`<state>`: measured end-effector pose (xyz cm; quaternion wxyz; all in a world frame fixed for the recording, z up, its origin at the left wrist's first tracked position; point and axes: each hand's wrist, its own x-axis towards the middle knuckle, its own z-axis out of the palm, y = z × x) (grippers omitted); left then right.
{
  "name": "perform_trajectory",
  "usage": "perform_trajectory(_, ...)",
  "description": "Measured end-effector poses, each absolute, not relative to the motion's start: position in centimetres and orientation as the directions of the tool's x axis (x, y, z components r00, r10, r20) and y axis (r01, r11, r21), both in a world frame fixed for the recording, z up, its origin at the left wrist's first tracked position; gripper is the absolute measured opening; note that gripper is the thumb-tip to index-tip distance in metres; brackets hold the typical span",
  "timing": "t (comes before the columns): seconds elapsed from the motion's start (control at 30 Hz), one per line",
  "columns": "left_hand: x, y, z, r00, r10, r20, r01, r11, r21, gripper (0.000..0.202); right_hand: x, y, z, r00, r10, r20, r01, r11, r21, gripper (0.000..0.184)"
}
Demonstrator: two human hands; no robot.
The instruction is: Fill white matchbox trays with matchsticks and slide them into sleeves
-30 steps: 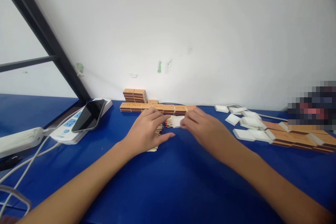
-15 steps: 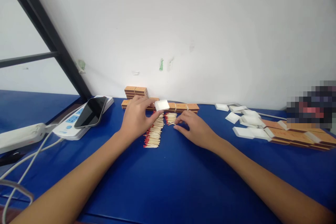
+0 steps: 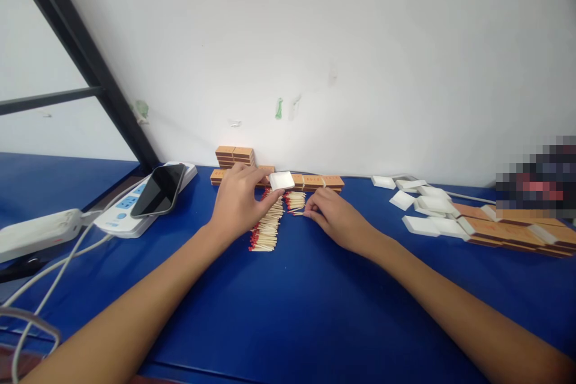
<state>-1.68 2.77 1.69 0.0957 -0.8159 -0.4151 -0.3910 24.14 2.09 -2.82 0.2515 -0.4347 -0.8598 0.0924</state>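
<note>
Here, a left hand [image 3: 238, 198] grips a white tray [image 3: 282, 180] and a right hand [image 3: 336, 216] a match [image 3: 297, 213]

The left hand pinches the white tray between thumb and fingers, at the far end of the long match pile [image 3: 266, 229]. The right hand, fingers curled, pinches the end of the match between thumb and forefinger, to the right of the long match pile. Just right of the long match pile's far part, beside that match, lies a short match pile [image 3: 296, 200]; both piles have their red heads toward the left. Behind the long match pile runs a row of matchboxes [image 3: 333, 182], and farther back, to its left, stands a matchbox stack [image 3: 234, 156] near the wall [image 3: 382, 60]. Well to the right of the long match pile lie loose white trays [image 3: 420, 225] and, beyond them, more matchboxes [image 3: 499, 231] in layers. Well to its left, a phone [image 3: 158, 191] rests on a power strip [image 3: 117, 225]. Blue desk [image 3: 288, 312] spreads out in front of the long match pile.
</note>
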Motion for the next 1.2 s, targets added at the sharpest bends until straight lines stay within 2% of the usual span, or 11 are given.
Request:
perform_trajectory(0.17,-1.5,2.8,1.2,0.45,0.618,0.645,0.703,-0.69,0.17,0.026,25.5,1.0,-1.4,-0.43,0.825,0.368,0.698,0.562,-0.443,0.015)
perform_trajectory(0.3,-0.5,1.9,0.6,0.502,0.612,0.611,0.624,-0.745,0.235,0.035,25.2,0.1,0.0,-0.353,0.829,0.433,0.659,0.549,-0.514,0.016)
perform_trajectory(0.43,0.3,1.1,0.4,0.512,0.622,0.593,0.563,-0.764,0.315,0.037,24.2,-0.5,0.5,-0.402,0.776,0.486,0.637,0.618,-0.461,0.015)
perform_trajectory(0.57,0.3,1.1,0.3,0.506,0.608,0.612,0.546,-0.775,0.319,0.039,23.9,-0.8,0.1,-0.46,0.752,0.472,0.665,0.644,-0.378,0.013)
perform_trajectory(0.73,0.1,1.4,0.2,0.503,0.597,0.625,0.538,-0.782,0.314,0.041,24.0,-1.0,0.3,-0.466,0.747,0.474,0.653,0.652,-0.385,0.014)
perform_trajectory(0.87,-0.3,1.9,0.6,0.454,0.617,0.643,0.595,-0.747,0.297,0.036,24.0,-0.4,0.2,-0.343,0.784,0.518,0.64,0.598,-0.482,0.016)
perform_trajectory(0.93,-0.7,2.3,0.9,0.407,0.643,0.649,0.656,-0.7,0.282,0.033,24.1,0.3,-0.5,-0.335,0.8,0.498,0.641,0.58,-0.502,0.015)
perform_trajectory(1.07,-1.2,2.7,1.2,0.348,0.662,0.664,0.726,-0.638,0.256,0.033,24.2,1.7,-2.4,-0.468,0.784,0.408,0.656,0.618,-0.434,0.01)
perform_trajectory(1.2,-1.2,2.6,1.2,0.347,0.661,0.666,0.737,-0.631,0.242,0.034,24.1,2.3,-3.2,-0.501,0.767,0.401,0.672,0.637,-0.378,0.012)
